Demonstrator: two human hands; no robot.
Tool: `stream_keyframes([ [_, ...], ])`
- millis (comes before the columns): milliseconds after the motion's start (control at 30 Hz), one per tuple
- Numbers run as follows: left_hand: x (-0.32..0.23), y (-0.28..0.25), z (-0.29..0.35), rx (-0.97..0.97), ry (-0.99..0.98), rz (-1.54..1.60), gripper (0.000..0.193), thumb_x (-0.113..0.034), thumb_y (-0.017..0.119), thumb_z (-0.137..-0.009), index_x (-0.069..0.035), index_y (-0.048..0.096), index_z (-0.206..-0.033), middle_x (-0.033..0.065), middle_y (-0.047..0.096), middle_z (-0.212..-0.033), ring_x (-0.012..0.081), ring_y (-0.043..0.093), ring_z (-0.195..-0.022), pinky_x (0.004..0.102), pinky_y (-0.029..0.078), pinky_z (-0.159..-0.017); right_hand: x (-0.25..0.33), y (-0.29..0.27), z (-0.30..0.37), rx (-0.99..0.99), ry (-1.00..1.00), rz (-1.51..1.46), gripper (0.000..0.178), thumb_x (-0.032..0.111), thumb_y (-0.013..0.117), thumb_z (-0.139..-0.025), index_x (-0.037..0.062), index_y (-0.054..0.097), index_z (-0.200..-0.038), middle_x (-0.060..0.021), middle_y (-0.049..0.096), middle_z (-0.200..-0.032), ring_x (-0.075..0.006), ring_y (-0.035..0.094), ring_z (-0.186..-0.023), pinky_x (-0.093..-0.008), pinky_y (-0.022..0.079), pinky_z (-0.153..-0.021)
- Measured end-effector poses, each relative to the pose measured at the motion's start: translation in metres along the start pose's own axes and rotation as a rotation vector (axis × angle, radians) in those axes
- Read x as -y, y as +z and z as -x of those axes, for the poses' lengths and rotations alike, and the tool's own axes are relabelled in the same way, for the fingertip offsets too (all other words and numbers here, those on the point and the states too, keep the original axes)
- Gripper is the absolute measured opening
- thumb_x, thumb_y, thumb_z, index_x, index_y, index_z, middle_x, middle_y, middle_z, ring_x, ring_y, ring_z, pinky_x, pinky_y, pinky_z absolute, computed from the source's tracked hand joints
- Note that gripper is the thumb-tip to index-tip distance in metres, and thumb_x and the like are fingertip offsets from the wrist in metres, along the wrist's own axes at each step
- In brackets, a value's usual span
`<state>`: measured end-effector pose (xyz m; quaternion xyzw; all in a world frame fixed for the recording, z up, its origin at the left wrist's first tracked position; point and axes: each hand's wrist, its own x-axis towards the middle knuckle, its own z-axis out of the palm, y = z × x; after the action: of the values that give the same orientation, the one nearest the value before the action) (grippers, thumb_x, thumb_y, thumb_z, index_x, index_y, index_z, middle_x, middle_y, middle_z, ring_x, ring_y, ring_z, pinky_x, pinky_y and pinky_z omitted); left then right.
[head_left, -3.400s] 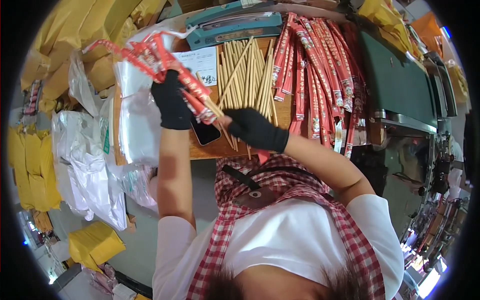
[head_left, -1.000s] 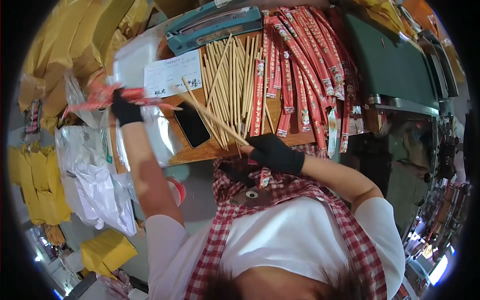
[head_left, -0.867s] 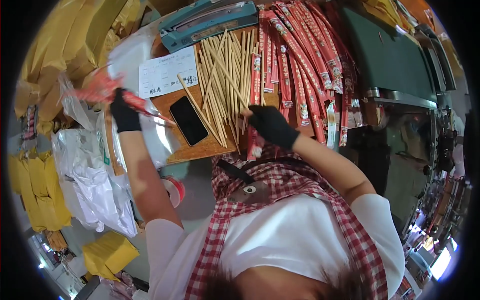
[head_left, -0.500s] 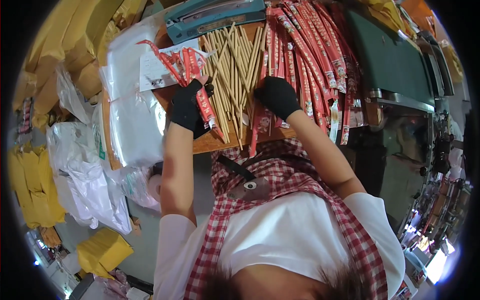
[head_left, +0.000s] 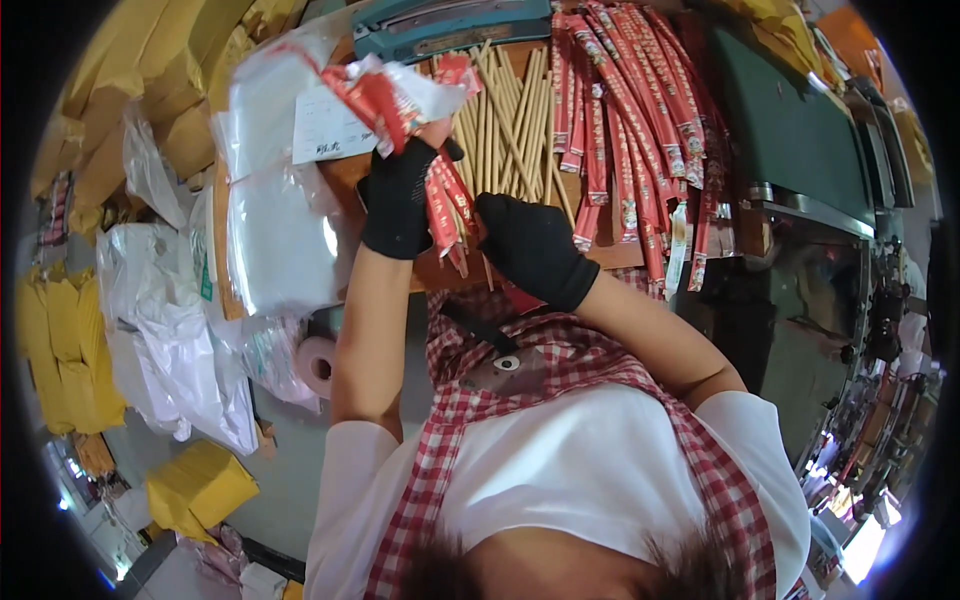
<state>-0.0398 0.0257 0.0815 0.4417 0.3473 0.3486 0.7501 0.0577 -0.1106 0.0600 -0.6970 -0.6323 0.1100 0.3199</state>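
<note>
Gloved in black with bare fingertips, my left hand is closed round a bundle of red printed chopstick sleeves. Their crumpled upper ends fan out beyond the fingers, blurred by motion. Close beside it, my right hand, in a black glove too, is curled with its knuckles up at the table's front edge. A bit of red sleeve shows below it, but what the fingers grip is hidden. Loose wooden chopsticks lie in a pile just beyond both hands.
Many filled red chopstick sleeves lie to the right of the pile. Clear plastic bags and a white paper slip lie at left. A teal metal device stands behind; a green machine stands far right.
My left hand has lifted and moved right with the sleeves. The right hand has come nearer to me and left, away from the filled sleeves, closing in on the left hand.
</note>
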Motion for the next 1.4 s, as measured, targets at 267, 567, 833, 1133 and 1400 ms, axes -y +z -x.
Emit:
stream_keyframes([
  [267,0.024,-0.008,-0.011,-0.124,-0.195,-0.026,0.021,-0.029,0.061,-0.084,-0.009,0.055,-0.079,-0.0017,0.047,-0.060,0.0105,0.046,-0.051,0.0249,0.037,-0.046,-0.005,-0.024,0.013,0.099,-0.151,-0.163,0.014,0.018,0.055,-0.082,0.0057,0.050,-0.083,-0.0158,0.051,-0.063,-0.0353,0.056,-0.059,-0.0431,0.042,-0.050],
  [567,-0.081,-0.090,-0.048,-0.192,0.230,0.209,0.021,-0.025,0.054,-0.088,-0.009,0.045,-0.076,-0.0014,0.044,-0.061,0.0135,0.045,-0.055,0.0286,0.041,-0.052,-0.048,-0.029,0.062,0.255,0.431,-0.819,0.022,0.019,0.060,-0.083,-0.0019,0.060,-0.090,-0.0054,0.062,-0.082,-0.0078,0.053,-0.075,-0.0270,0.045,-0.066],
  [833,-0.057,-0.043,-0.047,0.015,0.170,0.206,0.024,-0.029,0.061,-0.086,-0.011,0.048,-0.078,-0.0002,0.048,-0.059,0.0103,0.045,-0.048,0.0218,0.036,-0.043,-0.021,-0.018,-0.037,0.463,0.173,-1.201,0.017,0.019,0.055,-0.086,0.0026,0.056,-0.085,-0.0001,0.055,-0.074,-0.0059,0.050,-0.070,-0.0234,0.042,-0.063],
  [1133,-0.026,-0.266,-0.088,0.174,0.110,0.177,0.029,-0.035,0.050,-0.088,-0.011,0.046,-0.072,0.0028,0.049,-0.061,0.0194,0.051,-0.058,0.0366,0.046,-0.058,-0.057,-0.036,0.057,0.453,0.234,-0.672,0.029,0.030,0.057,-0.087,0.0012,0.060,-0.091,-0.0089,0.057,-0.065,-0.0135,0.058,-0.059,-0.0292,0.045,-0.056],
  [1400,0.035,0.018,0.000,0.139,0.262,-0.014,0.043,-0.026,0.049,-0.091,0.001,0.046,-0.124,0.0095,0.057,-0.112,0.0192,0.056,-0.100,0.0305,0.043,-0.090,-0.054,-0.050,-0.037,0.074,0.366,-0.947,0.037,0.030,0.061,-0.084,0.0025,0.053,-0.107,-0.0021,0.059,-0.087,-0.0112,0.056,-0.082,-0.0271,0.047,-0.063],
])
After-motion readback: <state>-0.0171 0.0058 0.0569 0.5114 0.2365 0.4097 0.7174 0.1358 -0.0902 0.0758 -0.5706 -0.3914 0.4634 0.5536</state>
